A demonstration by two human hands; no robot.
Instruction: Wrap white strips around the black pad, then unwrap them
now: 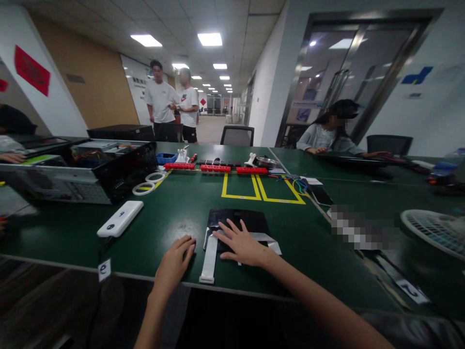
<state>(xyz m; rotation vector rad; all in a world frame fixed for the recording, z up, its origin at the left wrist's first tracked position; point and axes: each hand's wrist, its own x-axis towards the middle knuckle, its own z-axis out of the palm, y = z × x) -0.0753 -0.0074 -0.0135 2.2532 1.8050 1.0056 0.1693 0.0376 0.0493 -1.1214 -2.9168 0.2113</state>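
Observation:
A flat black panel [250, 219] lies on the green table near its front edge. My right hand [241, 245] rests on it palm down with the fingers spread. From under the fingers a grey-white ribbon cable [209, 259] runs toward the table edge and ends in a connector. Another pale strip [267, 237] sticks out on the panel's right side. To the left of the panel, my left hand [177, 261] sits on the tabletop, fingers loosely bent and the thumb apart, holding nothing. What lies directly beneath my right palm is hidden.
An opened computer case [105, 179] stands at the left. Nearby are a white power bank [120, 219] and white rings [143, 188]. Red strips [215, 168] line the back beyond yellow tape outlines [241, 197]. A white fan [436, 228] lies right. One person [330, 131] sits across.

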